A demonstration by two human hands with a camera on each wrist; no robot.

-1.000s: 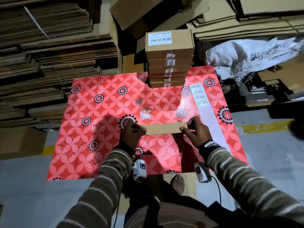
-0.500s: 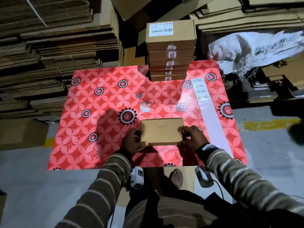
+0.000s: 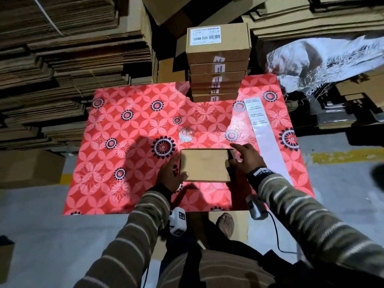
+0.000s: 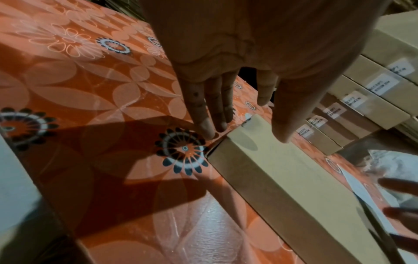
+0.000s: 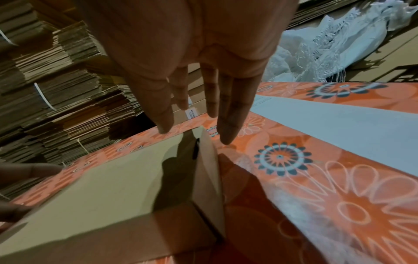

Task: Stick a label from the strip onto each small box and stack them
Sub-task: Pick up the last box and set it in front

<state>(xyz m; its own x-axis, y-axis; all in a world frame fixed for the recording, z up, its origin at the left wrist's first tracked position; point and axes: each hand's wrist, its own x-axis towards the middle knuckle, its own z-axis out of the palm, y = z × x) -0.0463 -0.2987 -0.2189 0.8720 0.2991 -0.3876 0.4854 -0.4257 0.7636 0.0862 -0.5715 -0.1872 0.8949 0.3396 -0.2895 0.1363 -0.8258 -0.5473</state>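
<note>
A plain brown small box (image 3: 204, 165) (image 4: 282, 178) (image 5: 113, 187) lies flat on the red floral table (image 3: 124, 163), near its front edge. My left hand (image 3: 172, 171) (image 4: 226, 116) is at the box's left end, fingers straight with their tips on the table and the thumb over the box top. My right hand (image 3: 243, 156) (image 5: 196, 110) hovers at the box's right end, fingers straight, holding nothing. A stack of labelled boxes (image 3: 217, 65) (image 4: 361, 107) stands at the table's far edge. The white label strip (image 3: 264, 129) (image 5: 339, 125) lies along the right side, with printed labels at its far end.
Piles of flattened cardboard (image 3: 62, 69) rise behind and to the left of the table. A crumpled white sack (image 3: 324, 59) lies at the back right. A closed carton (image 3: 29, 167) sits on the floor at the left. My foot (image 3: 225, 223) shows below the table's front edge.
The box stood tilted on its edge between both hands, then was laid flat. Both hands have loosened their hold, and the right hand has opened beside the right end.
</note>
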